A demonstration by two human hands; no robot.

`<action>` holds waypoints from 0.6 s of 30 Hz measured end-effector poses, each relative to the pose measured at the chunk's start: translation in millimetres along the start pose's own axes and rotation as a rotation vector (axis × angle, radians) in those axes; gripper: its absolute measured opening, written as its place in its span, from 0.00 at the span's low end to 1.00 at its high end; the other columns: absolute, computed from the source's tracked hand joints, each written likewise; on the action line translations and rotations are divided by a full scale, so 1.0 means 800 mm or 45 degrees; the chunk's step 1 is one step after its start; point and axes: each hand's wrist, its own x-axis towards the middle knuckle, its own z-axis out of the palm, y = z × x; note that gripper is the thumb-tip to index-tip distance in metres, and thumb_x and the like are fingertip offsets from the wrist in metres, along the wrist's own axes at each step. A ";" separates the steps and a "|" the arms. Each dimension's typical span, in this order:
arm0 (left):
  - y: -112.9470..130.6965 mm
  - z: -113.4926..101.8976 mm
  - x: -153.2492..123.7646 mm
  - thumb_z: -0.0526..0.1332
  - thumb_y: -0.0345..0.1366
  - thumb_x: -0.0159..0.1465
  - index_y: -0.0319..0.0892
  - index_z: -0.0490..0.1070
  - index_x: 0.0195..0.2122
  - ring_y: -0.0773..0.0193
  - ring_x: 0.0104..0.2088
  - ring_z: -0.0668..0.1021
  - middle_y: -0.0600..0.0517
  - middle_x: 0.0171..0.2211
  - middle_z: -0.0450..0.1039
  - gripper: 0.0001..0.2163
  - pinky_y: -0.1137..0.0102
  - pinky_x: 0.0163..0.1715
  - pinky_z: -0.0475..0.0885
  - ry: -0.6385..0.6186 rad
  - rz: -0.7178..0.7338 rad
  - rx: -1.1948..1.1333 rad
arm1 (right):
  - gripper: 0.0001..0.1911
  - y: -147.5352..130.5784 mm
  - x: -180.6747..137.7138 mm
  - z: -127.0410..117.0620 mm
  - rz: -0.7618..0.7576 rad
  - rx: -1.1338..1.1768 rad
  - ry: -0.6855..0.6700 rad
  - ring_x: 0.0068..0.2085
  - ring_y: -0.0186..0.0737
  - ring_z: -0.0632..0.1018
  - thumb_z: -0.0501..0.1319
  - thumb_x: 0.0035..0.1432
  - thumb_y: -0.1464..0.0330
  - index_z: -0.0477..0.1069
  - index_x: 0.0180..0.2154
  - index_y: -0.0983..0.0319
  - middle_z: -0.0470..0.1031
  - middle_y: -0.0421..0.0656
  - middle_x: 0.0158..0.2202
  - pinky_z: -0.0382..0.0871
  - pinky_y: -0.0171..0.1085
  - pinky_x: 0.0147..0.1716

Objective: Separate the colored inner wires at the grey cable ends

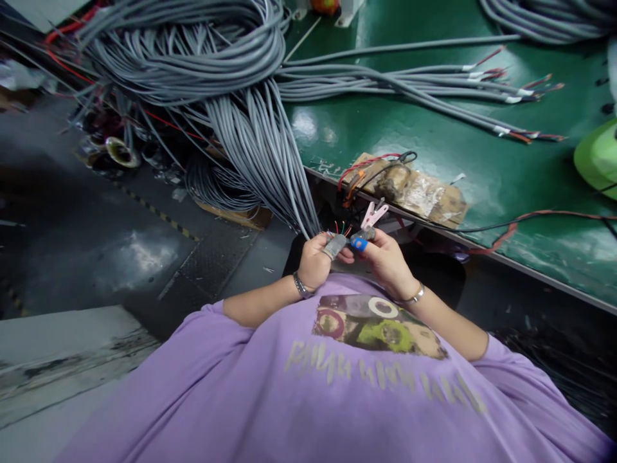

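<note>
A glossy green tabletop (530,177) spans the upper right, and a thick coiled bundle of grey round cables (193,64) hangs over its left edge down towards the hands. From it, a row of grey cables with stripped ends (424,82) lies across the top. Near the front edge sits a stained brown wooden block (434,199). The bare left hand (315,262), its thumb in a grey fabric cover (335,246), has closed fingers gripping thin red and green wires (348,230), which poke up between the two hands. The right hand (391,260), with a blue thumb wrap (359,244), has thumb and forefinger brought together; I cannot tell what they pinch. A pale pink clip (375,215) stands just above its forefinger
</note>
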 end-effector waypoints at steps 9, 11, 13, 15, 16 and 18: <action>0.010 -0.005 -0.004 0.69 0.51 0.54 0.39 0.72 0.27 0.71 0.14 0.71 0.55 0.18 0.73 0.18 0.75 0.15 0.66 -0.110 -0.054 -0.133 | 0.23 -0.007 0.015 -0.025 0.222 0.400 -0.129 0.25 0.31 0.70 0.72 0.43 0.48 0.74 0.28 0.61 0.72 0.38 0.25 0.68 0.33 0.25; 0.018 -0.002 -0.002 0.70 0.51 0.53 0.39 0.70 0.25 0.71 0.13 0.69 0.55 0.16 0.71 0.19 0.75 0.13 0.64 -0.238 -0.139 -0.126 | 0.28 -0.014 0.025 -0.026 0.235 0.400 -0.121 0.25 0.31 0.70 0.68 0.44 0.43 0.75 0.30 0.61 0.73 0.40 0.26 0.69 0.32 0.25; 0.024 0.002 0.002 0.71 0.52 0.51 0.39 0.69 0.23 0.72 0.11 0.67 0.55 0.14 0.69 0.21 0.75 0.12 0.61 -0.333 -0.228 -0.108 | 0.29 -0.020 0.035 -0.024 0.185 0.355 -0.127 0.25 0.31 0.70 0.66 0.47 0.40 0.74 0.29 0.61 0.73 0.40 0.26 0.68 0.32 0.24; 0.028 0.006 0.007 0.72 0.53 0.49 0.39 0.68 0.23 0.72 0.10 0.66 0.56 0.13 0.68 0.22 0.75 0.11 0.60 -0.365 -0.293 -0.113 | 0.29 -0.022 0.041 -0.019 0.103 0.322 -0.121 0.24 0.30 0.69 0.67 0.46 0.41 0.74 0.29 0.61 0.72 0.39 0.25 0.66 0.31 0.23; 0.030 0.007 0.010 0.72 0.53 0.48 0.39 0.68 0.23 0.72 0.10 0.65 0.56 0.12 0.67 0.22 0.75 0.11 0.60 -0.366 -0.311 -0.126 | 0.29 -0.021 0.043 -0.016 0.071 0.317 -0.110 0.24 0.30 0.69 0.68 0.46 0.41 0.74 0.29 0.62 0.72 0.39 0.25 0.65 0.31 0.23; 0.031 0.010 0.014 0.73 0.53 0.45 0.39 0.68 0.23 0.72 0.09 0.64 0.57 0.11 0.66 0.22 0.75 0.12 0.61 -0.364 -0.331 -0.151 | 0.29 -0.019 0.046 -0.011 0.042 0.328 -0.084 0.24 0.29 0.68 0.68 0.45 0.41 0.75 0.30 0.62 0.71 0.38 0.24 0.64 0.31 0.22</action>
